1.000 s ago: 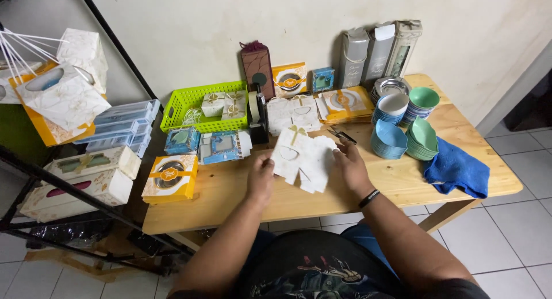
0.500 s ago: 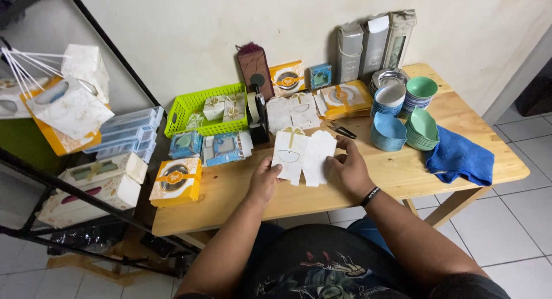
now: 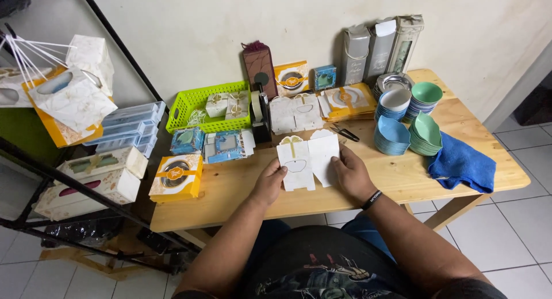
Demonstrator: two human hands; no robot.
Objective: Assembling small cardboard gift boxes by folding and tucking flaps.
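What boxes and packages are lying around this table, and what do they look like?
Flat white box blank: held in both hands, table centre.
Orange-and-white windowed box: table's left edge.
Three tall grey boxes: against the wall.
Dark maroon box: upright behind the green basket.

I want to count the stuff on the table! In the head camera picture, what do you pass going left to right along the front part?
Orange-and-white box → left hand → white flat box cutout → right hand → blue cloth.

white card blank (image 3: pixel 307 160) lifted, straightened between both hands
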